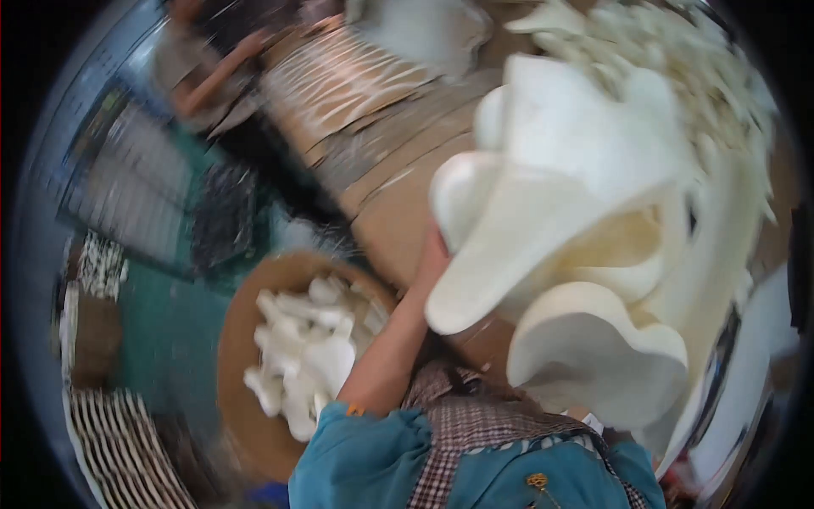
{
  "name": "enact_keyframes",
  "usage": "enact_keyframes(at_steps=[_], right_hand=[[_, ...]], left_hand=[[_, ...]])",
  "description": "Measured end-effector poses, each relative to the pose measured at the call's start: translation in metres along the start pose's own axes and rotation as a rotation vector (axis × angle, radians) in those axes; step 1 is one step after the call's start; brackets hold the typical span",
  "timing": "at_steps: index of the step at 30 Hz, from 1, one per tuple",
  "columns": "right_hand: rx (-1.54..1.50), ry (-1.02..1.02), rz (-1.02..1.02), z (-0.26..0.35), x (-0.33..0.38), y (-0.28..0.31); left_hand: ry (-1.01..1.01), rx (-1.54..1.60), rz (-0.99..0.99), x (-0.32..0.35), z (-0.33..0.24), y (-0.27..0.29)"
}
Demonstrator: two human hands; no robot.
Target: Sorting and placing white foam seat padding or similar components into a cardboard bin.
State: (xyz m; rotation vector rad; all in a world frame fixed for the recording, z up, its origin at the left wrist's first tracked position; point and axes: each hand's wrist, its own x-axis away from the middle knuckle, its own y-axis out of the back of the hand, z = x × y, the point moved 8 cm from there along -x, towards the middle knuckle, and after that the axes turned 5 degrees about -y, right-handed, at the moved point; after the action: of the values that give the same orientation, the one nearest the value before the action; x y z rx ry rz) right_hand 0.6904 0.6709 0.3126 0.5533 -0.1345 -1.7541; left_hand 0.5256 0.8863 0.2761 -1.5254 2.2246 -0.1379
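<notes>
A bulky bunch of contoured white foam pieces [585, 161] rises close in front of me on the right, with curved lobes and a hollow showing yellowish inside. My left hand [435, 251] grips the bunch at its left side, its fingers mostly hidden behind the foam. One tongue-shaped part hangs down over the forearm's right side. Lower down, nearer my body, is a rounded foam piece [598, 356] with a greyish face. My right hand does not show; the foam covers that side.
A large round tan bin [242, 365] with several white foam pieces stands left of my arm. A heap of cream foam [678, 76] lies at the far right. Beyond a brown work surface [407, 187], another person [208, 76] stands at the far left. Striped stacked material [127, 450] is at lower left.
</notes>
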Motion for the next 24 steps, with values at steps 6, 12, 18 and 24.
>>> enact_keyframes(at_steps=[6, 12, 18, 24], right_hand=[[-0.068, 0.124, 0.405, 0.027, -0.051, -0.104], [-0.029, 0.226, 0.464, 0.053, -0.113, -0.161], [-0.052, 0.163, 0.611, 0.069, -0.104, -0.31], [-0.15, -0.068, 0.814, -0.038, -0.076, -0.325]], left_hand=[[-0.006, 0.383, -0.255, 0.067, -0.008, 0.089], [-0.097, 0.229, -0.734, 0.205, -0.114, 0.25], [0.172, -0.638, -1.228, 0.454, -0.175, 0.329], [0.726, -0.296, -1.405, 0.572, -0.057, 0.325]])
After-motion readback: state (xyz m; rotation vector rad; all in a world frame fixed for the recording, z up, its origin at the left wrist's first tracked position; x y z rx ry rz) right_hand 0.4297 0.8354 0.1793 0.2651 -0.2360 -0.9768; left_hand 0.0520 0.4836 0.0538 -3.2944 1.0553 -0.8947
